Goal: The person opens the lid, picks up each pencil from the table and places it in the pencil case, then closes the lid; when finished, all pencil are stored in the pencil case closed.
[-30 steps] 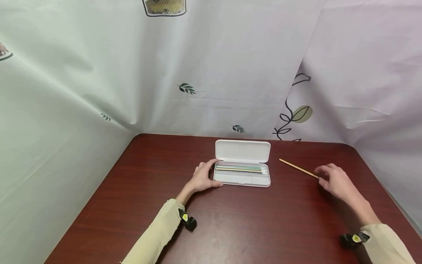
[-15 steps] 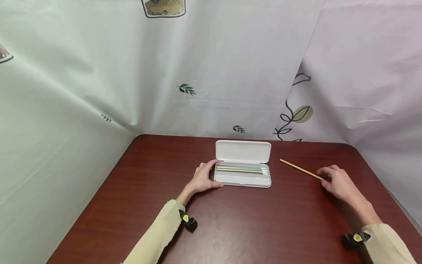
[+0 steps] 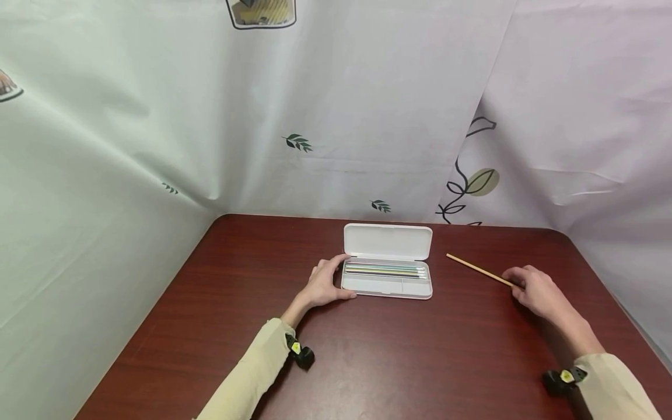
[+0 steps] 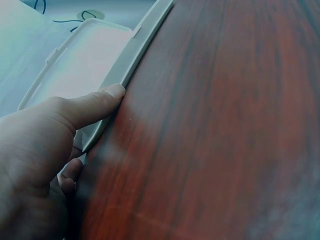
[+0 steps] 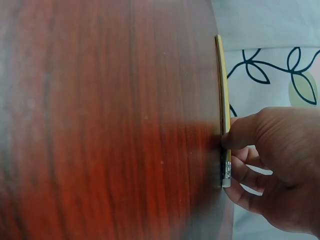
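A white pencil case [image 3: 373,284] lies with its lid [image 3: 387,241] raised at the back. Several pencils [image 3: 385,270] rest in its rear compartment. My left hand [image 3: 320,288] grips the case's left end, thumb at the front edge and fingers at the back corner. The left wrist view shows that thumb [image 4: 102,104] against the side wall. To the right, a yellow pencil [image 3: 475,268] points away toward the case's side. My right hand [image 3: 536,293] pinches it near its eraser end, and the white eraser [image 5: 226,183] shows below the thumb in the right wrist view.
A dark red wooden table [image 3: 399,350] with rounded far corners carries everything. White fabric [image 3: 336,116] printed with leaves hangs along the back and both sides. Each sleeve cuff bears a small black wrist camera [image 3: 303,356].
My right hand has shifted very slightly around the near end of the yellow pencil, its fingers drawing in on it. The left hand and the case keep their place.
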### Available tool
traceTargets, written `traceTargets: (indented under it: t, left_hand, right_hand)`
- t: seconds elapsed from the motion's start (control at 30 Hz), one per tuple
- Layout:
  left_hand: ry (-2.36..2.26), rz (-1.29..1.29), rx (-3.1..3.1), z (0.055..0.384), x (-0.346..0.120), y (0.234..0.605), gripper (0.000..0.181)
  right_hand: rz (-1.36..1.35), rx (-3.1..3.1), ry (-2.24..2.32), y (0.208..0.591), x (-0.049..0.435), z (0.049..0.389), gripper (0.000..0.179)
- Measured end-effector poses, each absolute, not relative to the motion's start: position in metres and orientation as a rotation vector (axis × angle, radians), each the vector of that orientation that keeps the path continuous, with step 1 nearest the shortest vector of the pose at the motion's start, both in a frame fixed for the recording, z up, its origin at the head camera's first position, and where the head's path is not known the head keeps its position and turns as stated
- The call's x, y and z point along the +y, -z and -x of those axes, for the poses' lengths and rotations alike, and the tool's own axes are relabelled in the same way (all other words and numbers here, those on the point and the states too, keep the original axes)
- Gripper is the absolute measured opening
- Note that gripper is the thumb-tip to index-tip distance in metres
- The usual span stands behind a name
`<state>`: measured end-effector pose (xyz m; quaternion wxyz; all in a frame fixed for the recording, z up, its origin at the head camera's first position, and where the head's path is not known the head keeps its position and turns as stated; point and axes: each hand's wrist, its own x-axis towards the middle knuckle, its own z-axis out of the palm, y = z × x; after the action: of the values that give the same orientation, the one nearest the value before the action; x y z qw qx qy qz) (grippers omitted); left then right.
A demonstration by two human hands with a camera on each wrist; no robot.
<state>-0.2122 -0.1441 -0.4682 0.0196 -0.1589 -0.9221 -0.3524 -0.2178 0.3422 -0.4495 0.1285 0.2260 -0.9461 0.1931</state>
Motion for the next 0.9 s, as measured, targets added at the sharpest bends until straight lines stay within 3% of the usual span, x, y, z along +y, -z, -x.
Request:
traceTargets:
  t: [0.9]
  left_hand:
    - [1.104,0.493,-2.869,0.213,-0.1449,0.4683,0.091]
  right_hand:
    - [-0.671,-2.792,-0.537,0.4447,0.3388,0.2146,0.028]
